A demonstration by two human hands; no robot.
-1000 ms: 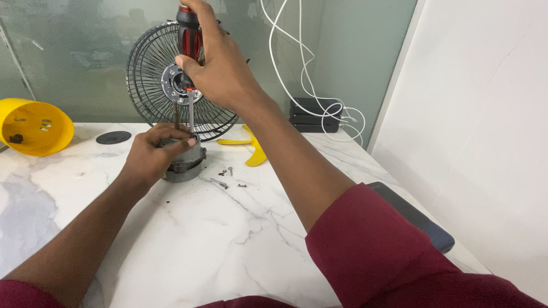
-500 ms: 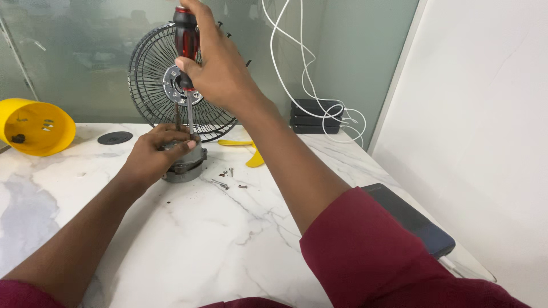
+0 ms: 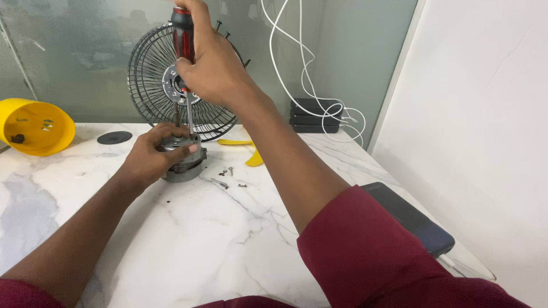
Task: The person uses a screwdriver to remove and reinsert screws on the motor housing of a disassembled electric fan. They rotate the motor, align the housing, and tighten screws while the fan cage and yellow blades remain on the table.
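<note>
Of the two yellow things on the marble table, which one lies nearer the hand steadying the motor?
The flat yellow fan blade, lying just past the motor that the left hand grips. The yellow tub lies on its side far off at the table's left edge.

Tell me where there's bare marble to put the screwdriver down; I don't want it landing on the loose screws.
The widest bare patch is the near marble table, between the two forearms. Another lies left of the left hand, below the yellow tub. It is crowded around the motor, with loose screws to its right and the fan grille behind.
</note>
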